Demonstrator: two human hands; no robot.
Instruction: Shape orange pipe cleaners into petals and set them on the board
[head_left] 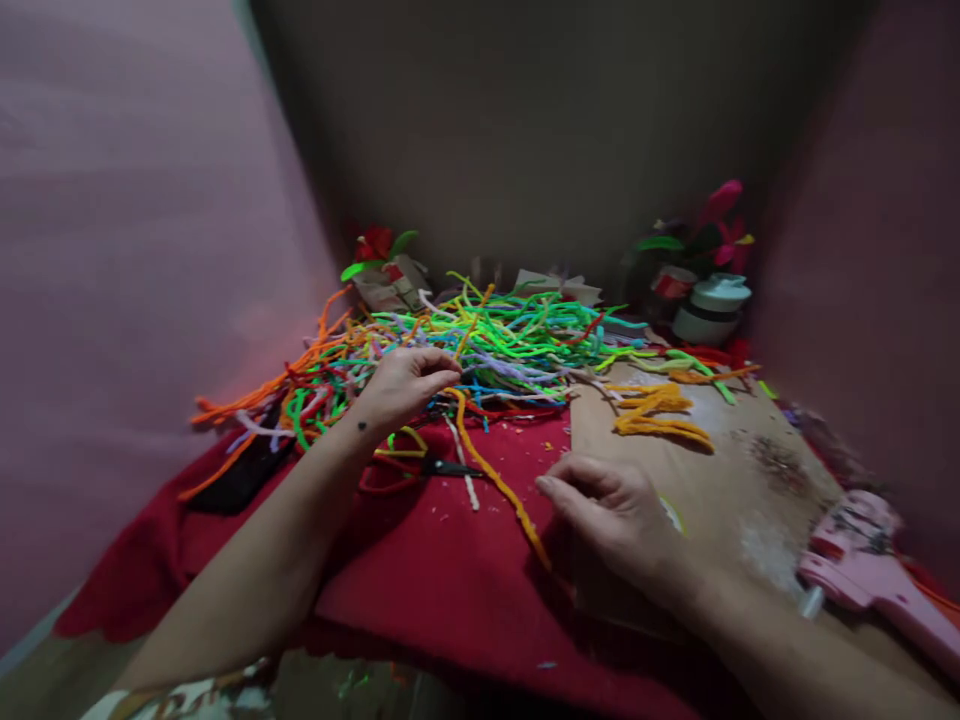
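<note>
My left hand (pixel 409 385) is closed in a pinch at the front of a heap of coloured pipe cleaners. It holds an orange pipe cleaner (pixel 491 470), whose long end hangs down and to the right over the red cloth. My right hand (pixel 615 510) is over the left edge of the brown board, thumb and fingertips drawn together, with nothing visible between them. The hanging end passes just left of it, apart from the fingers. Scissors (pixel 450 468) with a dark blade lie on the cloth below my left hand, partly behind the pipe cleaners.
The heap of pipe cleaners (pixel 510 335) spreads across the back of the red cloth (pixel 442 580). Bent orange pipe cleaners (pixel 660 420) lie on the brown board (pixel 720 480). A pink glue gun (pixel 862 560) rests at the right. Behind stand a lidded jar (pixel 709 310) and a red flower (pixel 375 243).
</note>
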